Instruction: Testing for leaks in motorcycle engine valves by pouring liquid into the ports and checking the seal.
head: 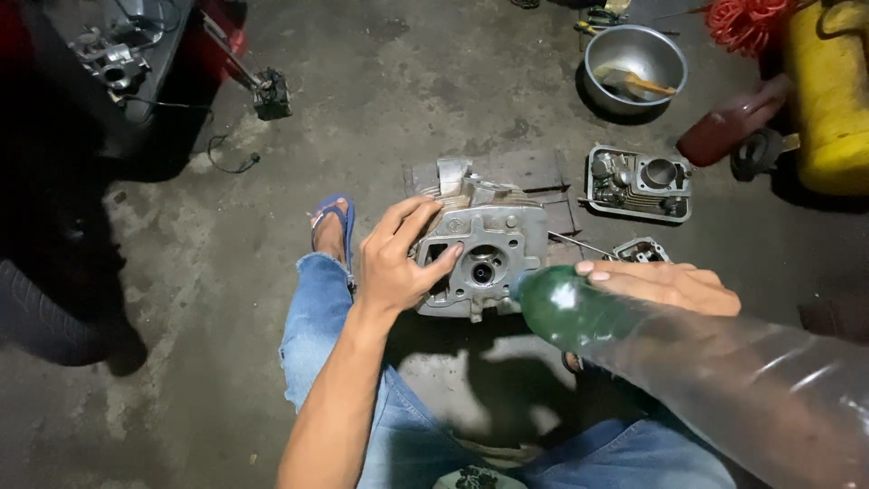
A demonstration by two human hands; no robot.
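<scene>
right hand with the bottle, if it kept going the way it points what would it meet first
Most likely the grey engine part: the right hand aims the green-tipped plastic bottle leftward at it. Depth is unclear, though.
</scene>
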